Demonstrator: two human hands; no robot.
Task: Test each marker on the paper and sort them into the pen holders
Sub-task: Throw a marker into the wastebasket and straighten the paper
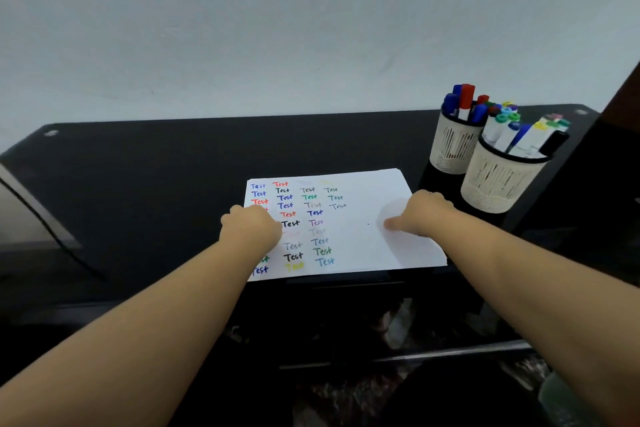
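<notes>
A white paper (367, 184) lies on the black desk (173, 166), covered with several rows of the word "Test" in many colours. My left hand (251, 229) rests on the paper's left side with fingers curled and no marker visible in it. My right hand (419, 213) rests on the blank right part, fingers curled under and thumb pointing left, also holding nothing visible. At the right stand two cream mesh pen holders. The far holder (452, 149) has thick blue and red markers (464, 100). The near holder (498, 184) has several white-bodied markers (516, 139) with coloured caps.
A pale wall rises right behind the desk. A dark cable (65, 246) crosses the desk's left end beside a pale object at the frame edge. A dark upright panel (609, 135) stands at the far right, close to the holders. A patterned floor shows under the desk's front edge.
</notes>
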